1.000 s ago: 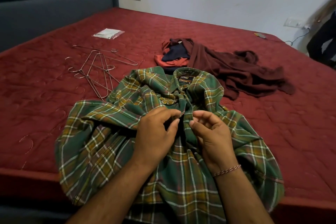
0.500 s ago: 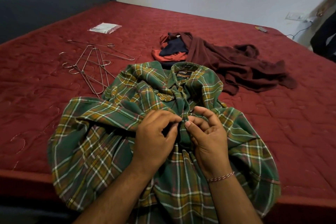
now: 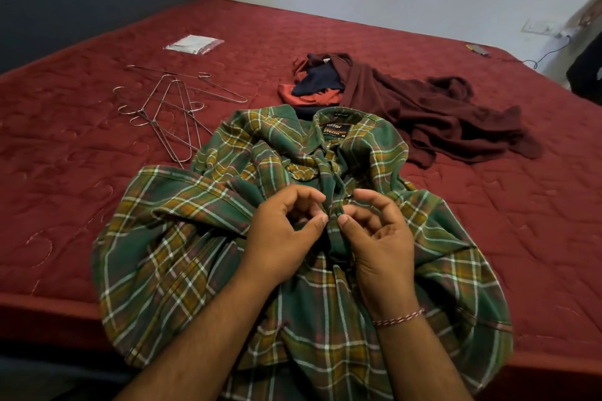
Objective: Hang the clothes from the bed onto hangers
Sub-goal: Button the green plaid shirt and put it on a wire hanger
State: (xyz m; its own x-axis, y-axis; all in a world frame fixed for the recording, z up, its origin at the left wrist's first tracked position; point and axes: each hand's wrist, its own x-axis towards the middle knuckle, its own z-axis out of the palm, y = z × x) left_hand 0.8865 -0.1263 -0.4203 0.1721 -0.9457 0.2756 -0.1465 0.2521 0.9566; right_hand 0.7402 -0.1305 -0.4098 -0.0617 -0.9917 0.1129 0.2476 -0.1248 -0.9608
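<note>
A green plaid shirt [image 3: 182,238] lies spread at the bed's near edge, collar away from me and hem hanging over the side. My left hand [image 3: 283,234] and my right hand [image 3: 381,238] meet at its front placket just below the collar, each pinching the cloth between thumb and fingers. Several bare wire hangers [image 3: 169,111] lie in a loose heap to the left of the shirt. Behind the collar a pile of clothes holds a maroon garment [image 3: 433,114] and a navy and orange piece [image 3: 312,88].
The dark red quilted bed cover [image 3: 65,192] stretches all round. A small clear plastic packet [image 3: 193,43] lies at the far left. A blue padded headboard [image 3: 81,0] stands behind, a cable [image 3: 550,54] and a small object at the far right corner.
Both hands have stayed at the placket, with small finger movements on the cloth. My view has shifted slightly, so the shirt and hangers sit a little lower left.
</note>
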